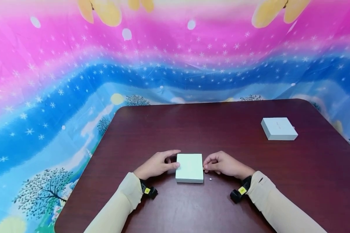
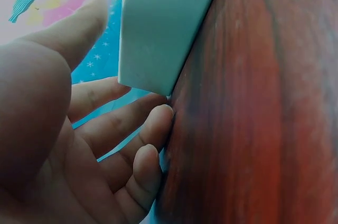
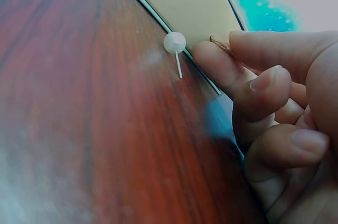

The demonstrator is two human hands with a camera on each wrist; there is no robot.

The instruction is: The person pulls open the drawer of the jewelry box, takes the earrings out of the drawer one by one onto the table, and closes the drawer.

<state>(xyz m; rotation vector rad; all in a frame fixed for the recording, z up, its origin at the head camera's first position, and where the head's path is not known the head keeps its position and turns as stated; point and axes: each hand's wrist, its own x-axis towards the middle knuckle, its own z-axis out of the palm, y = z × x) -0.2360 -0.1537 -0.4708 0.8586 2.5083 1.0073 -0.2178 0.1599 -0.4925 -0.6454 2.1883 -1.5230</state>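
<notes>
A flat white box (image 1: pixel 189 166) lies on the table between both hands. My left hand (image 1: pixel 157 163) is at its left side, with the thumb over the top edge and the index finger reaching past the far corner. In the left wrist view a gap shows between thumb and box (image 2: pixel 163 28). On the box's right side, a tan panel (image 3: pixel 193 7) sits within the white shell. My right hand (image 1: pixel 224 164) pinches a thin brown pull loop (image 3: pixel 221 43) at that panel between thumb and index finger. A pearl stud (image 3: pixel 175 43) with a thin pin lies beside the box.
Another white box (image 1: pixel 279 128) with faint print on its lid stands at the back right of the dark red wooden table (image 1: pixel 192 129). A colourful printed cloth (image 1: pixel 175 58) hangs behind the table and along its left side.
</notes>
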